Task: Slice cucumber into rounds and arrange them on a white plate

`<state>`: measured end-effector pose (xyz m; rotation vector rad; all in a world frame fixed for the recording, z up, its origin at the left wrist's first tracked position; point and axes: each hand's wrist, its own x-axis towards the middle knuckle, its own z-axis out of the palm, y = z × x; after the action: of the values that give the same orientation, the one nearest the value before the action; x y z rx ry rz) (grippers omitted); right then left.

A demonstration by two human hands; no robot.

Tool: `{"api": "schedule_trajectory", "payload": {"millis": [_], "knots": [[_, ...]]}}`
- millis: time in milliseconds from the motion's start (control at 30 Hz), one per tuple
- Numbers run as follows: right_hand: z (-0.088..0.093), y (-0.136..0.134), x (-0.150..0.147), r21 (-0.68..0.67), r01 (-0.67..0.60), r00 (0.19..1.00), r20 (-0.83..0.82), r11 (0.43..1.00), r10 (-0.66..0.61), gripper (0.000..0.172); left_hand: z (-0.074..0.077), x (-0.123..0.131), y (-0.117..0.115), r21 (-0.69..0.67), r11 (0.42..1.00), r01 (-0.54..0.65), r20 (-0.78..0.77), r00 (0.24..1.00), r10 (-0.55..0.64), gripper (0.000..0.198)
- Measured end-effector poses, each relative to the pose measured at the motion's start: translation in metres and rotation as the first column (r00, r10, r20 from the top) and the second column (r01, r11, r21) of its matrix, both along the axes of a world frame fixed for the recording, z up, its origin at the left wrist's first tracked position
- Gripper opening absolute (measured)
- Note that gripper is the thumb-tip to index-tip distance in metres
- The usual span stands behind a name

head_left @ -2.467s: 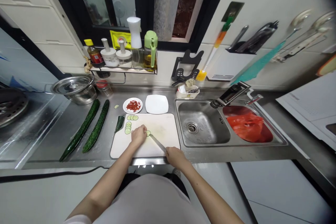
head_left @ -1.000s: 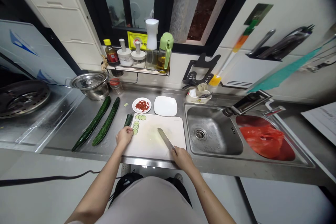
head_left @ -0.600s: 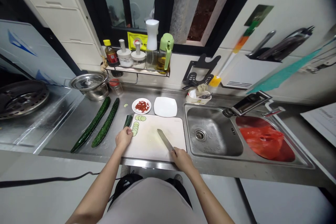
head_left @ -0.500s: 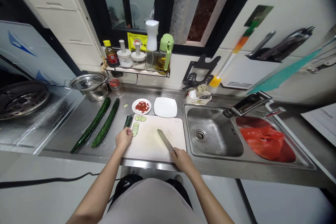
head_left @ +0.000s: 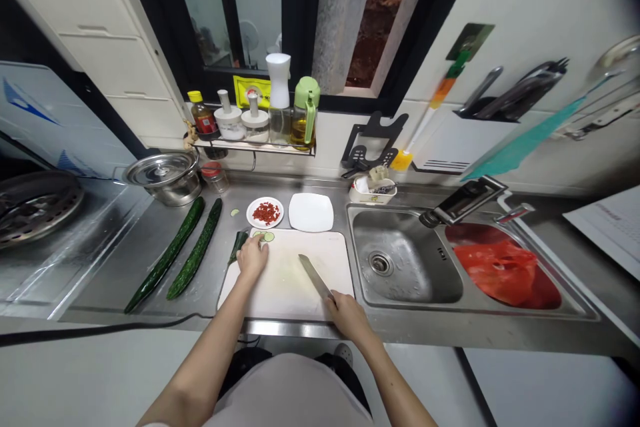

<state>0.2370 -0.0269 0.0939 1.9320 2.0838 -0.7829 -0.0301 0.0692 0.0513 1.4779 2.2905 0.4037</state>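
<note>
Fingers [head_left: 332, 305] of the right hand [head_left: 349, 315] clench a kitchen knife [head_left: 314, 274] over the cutting board [head_left: 285, 305]; the left hand [head_left: 253, 258] has shifted up to the cucumber slices [head_left: 269, 237] at the board's far-left corner, covering some, its hold unclear.

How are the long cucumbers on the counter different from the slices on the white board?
The long cucumbers are long and whole, while the slices are small and round. The cucumbers look dark green outside; the slices look pale green with a darker edge. The cucumbers lie on the metal counter, but the slices lie on the white board, partly hidden by the left hand. Both are green.
</note>
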Motion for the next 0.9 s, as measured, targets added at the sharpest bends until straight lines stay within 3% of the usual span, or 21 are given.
{"api": "schedule_trajectory", "payload": {"millis": [233, 433, 700, 900], "knots": [[0.001, -0.002, 0.006, -0.017, 0.034, 0.999, -0.017, 0.999, -0.034, 0.034, -0.011, 0.010, 0.013, 0.017, 1.000, 0.019, -0.142, 0.990, -0.016, 0.042], [-0.001, -0.004, 0.010, -0.020, 0.046, 0.999, -0.007, 0.999, -0.046, 0.035, -0.018, 0.008, 0.019, 0.027, 1.000, 0.015, -0.157, 0.988, -0.011, 0.036], [-0.002, -0.004, 0.009, -0.021, 0.035, 0.999, 0.019, 0.999, -0.035, 0.038, -0.013, 0.008, 0.027, 0.048, 0.999, 0.004, -0.068, 0.998, -0.001, 0.019], [-0.001, -0.006, 0.009, -0.011, 0.028, 1.000, 0.016, 1.000, -0.027, 0.037, -0.008, 0.011, 0.020, 0.021, 0.999, -0.039, 0.150, 0.988, 0.035, 0.016]]}}
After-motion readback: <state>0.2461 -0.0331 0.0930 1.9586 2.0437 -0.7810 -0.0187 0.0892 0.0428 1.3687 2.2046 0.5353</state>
